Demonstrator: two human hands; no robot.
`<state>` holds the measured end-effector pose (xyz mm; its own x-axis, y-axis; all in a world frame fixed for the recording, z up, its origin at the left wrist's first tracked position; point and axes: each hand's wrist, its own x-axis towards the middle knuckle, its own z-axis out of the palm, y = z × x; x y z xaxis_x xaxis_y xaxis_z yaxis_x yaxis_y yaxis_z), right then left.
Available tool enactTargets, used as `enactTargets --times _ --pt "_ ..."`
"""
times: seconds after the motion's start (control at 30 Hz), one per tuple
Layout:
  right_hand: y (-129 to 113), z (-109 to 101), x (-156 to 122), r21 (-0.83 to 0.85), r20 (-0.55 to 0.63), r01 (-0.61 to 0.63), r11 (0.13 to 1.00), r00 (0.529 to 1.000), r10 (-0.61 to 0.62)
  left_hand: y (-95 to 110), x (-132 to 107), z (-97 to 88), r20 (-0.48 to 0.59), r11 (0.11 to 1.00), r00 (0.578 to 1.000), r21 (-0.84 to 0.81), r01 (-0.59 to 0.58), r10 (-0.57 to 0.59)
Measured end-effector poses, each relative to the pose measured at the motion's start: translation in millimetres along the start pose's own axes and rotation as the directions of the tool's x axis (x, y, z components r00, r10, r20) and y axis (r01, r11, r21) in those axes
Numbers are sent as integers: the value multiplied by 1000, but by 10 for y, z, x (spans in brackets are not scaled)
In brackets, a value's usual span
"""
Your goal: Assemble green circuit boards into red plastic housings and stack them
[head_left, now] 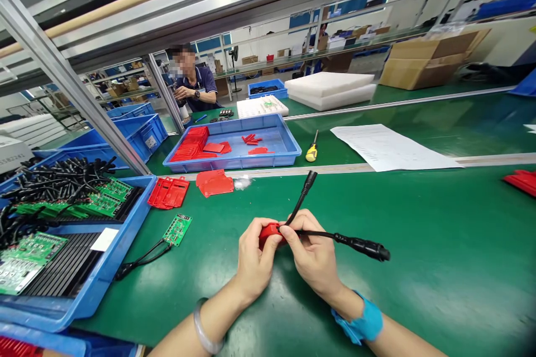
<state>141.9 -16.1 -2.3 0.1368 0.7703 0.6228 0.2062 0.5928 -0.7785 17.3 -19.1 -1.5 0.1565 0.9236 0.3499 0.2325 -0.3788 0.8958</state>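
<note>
Between my two hands is a small red plastic case [270,230] with two black cables coming out of it. My left hand [256,256] grips its left end, fingers closed around it. My right hand [312,254] pinches the right end, thumb pressed near where the cables leave the case. One cable [302,196] points up and away to a round connector; the other [360,244] runs right to a thicker plug. Most of the case is covered by my fingers. A green circuit board [177,230] with black leads lies on the bench left of my hands.
Left stands a blue tray [121,245] of circuit boards and cables. Red case parts [168,192] and red flat pieces [215,183] lie before a blue tray [234,165]. Behind are a yellow screwdriver [312,150], a paper sheet [389,148] and a person [201,83] across the bench.
</note>
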Motion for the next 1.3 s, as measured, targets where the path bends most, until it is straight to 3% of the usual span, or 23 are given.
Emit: enactTargets --times 0.1,0.27,0.47,0.57,0.67,0.8,0.87,0.97,1.1,1.17,1.3 --pt "-29 6 15 -19 -9 15 1000 1000 -15 4 -18 19 -29 1000 999 16 -12 13" --pt "-46 -29 60 -90 4 184 979 983 -185 21 -8 26 -21 1000 999 -3 -31 31" --pt "12 24 54 68 18 -61 996 998 60 -20 1 28 -39 997 998 70 -40 43" --pt "11 33 42 108 61 -100 989 994 94 -51 -1 19 -47 995 998 89 -48 52" --pt "-18 2 48 -3 35 50 999 998 -50 -60 -6 11 -52 992 995 102 -74 79" --pt "-38 -52 72 -136 31 278 951 961 -276 -42 12 -1 -25 991 995 96 -92 95" --pt "-29 -57 79 -119 39 240 963 971 -237 -30 30 -6 -6 993 996 69 -92 93" --pt "-1 -34 83 -5 42 45 999 998 -45 -23 46 -14 -17 992 995 81 -97 98" --pt "26 -14 114 205 150 -196 959 974 167 -44 54 -62 -26 986 991 109 -129 133" --pt "21 -29 140 238 232 -218 947 959 162 -67 66 -106 -35 986 988 72 -148 151" --pt "-18 -87 153 175 351 -132 976 934 64 -133 86 -194 -66 973 974 -62 -221 217"
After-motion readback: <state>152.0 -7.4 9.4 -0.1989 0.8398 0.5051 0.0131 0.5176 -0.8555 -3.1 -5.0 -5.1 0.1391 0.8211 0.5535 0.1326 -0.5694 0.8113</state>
